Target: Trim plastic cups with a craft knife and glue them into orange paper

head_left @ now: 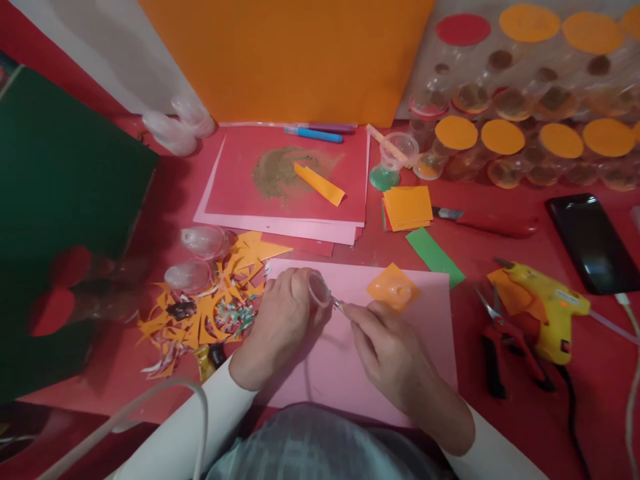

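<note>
My left hand [287, 313] is closed around a small clear plastic cup [319, 288], its round mouth turned toward my right hand. Between the fingertips of my right hand [393, 347] is a thin metal-tipped tool [337, 304], touching or very near the cup's rim; its exact kind is too small to make out. Both hands are over a pink sheet [425, 360]. Just beyond the right hand lies an orange paper square [393, 287] with a clear, shiny piece on it.
Orange paper scraps [205, 320] and two clear cups [189, 275] lie left. On the right are a yellow glue gun [557, 307], red-handled pruning shears [510, 347], a red-handled knife [495, 223] and a phone [595, 240]. Stacked clear cups with orange discs [503, 137] stand behind.
</note>
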